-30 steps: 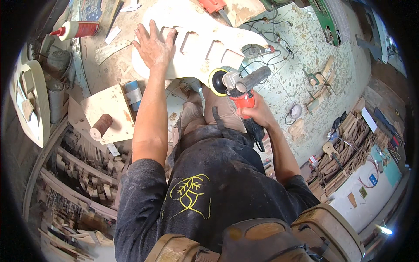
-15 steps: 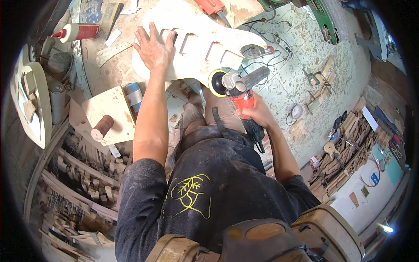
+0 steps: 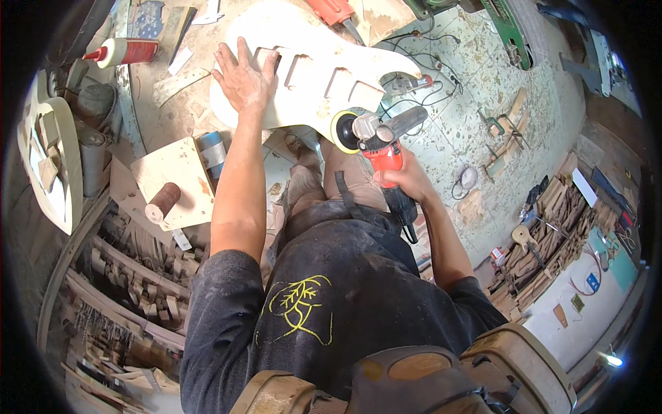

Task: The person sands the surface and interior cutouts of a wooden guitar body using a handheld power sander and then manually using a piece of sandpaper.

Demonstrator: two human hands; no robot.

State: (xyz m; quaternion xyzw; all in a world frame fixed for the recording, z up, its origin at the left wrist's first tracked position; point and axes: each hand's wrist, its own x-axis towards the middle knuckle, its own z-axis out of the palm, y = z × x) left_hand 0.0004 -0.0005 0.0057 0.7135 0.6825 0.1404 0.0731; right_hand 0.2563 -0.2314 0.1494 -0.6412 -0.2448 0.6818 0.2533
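Observation:
A pale electric guitar body (image 3: 307, 93) with several cut-out pockets lies flat at the top middle. My left hand (image 3: 245, 77) rests flat on its left part, fingers spread, palm down. In my right hand (image 3: 407, 176) is a red and grey angle sander (image 3: 384, 155) with a black side handle, gripped round its red housing. Its yellow-edged round pad (image 3: 343, 132) stands on edge against the near rim of the guitar body, by the curve below the pockets.
Left of me stand a wooden board with a sanding cylinder (image 3: 164, 200), a glue bottle (image 3: 127, 52) and another guitar body (image 3: 52, 165). A red power tool (image 3: 332, 10) lies beyond the work. Cables (image 3: 441, 52) trail across the floor at right, with clamped wood (image 3: 507, 131) beyond.
The sander and my right hand have shifted very slightly; the pad stays at the guitar body's near rim. My left hand keeps its place.

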